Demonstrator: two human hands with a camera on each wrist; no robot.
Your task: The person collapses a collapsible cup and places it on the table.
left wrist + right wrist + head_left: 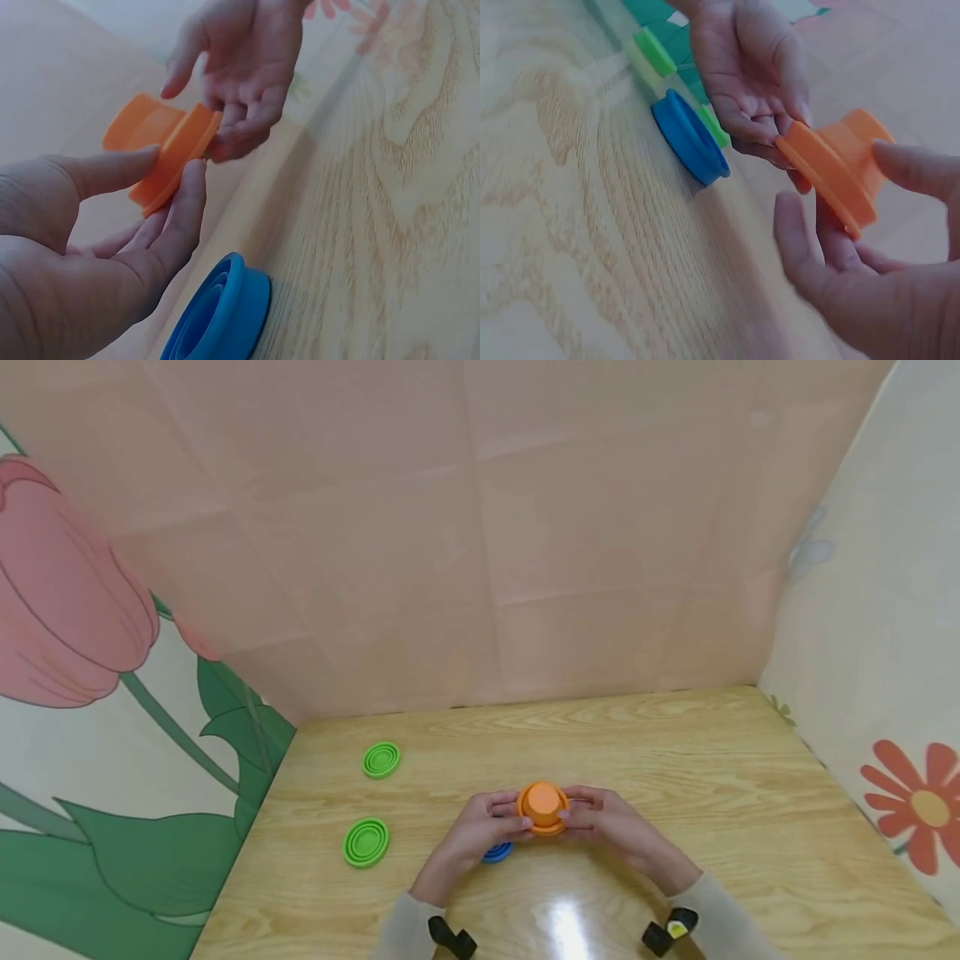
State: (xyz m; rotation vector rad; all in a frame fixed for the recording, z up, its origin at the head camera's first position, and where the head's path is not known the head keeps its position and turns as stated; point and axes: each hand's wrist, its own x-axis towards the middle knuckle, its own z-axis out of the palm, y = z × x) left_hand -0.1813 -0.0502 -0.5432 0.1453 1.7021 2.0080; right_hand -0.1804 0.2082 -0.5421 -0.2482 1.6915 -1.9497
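Between both hands, above the table, is an orange collapsible cup (544, 802). Its middle section stands out past the wider rim, as the right wrist view shows from the side. My left hand (480, 828) pinches the cup's left edge, thumb on the near side and fingers beneath. On the opposite edge my right hand (624, 832) holds it, its thumb (915, 169) against the orange wall and fingers under the rim. A blue collapsible cup (251, 311), folded flat in rings, lies on the table below my left hand, which partly hides it in the head view.
Two green collapsed cups, a farther one (382, 760) and a nearer one (366, 842), lie on the left of the wooden table (675, 760). A pink backdrop (480, 527) rises behind the table's far edge, with flower-printed panels at both sides.
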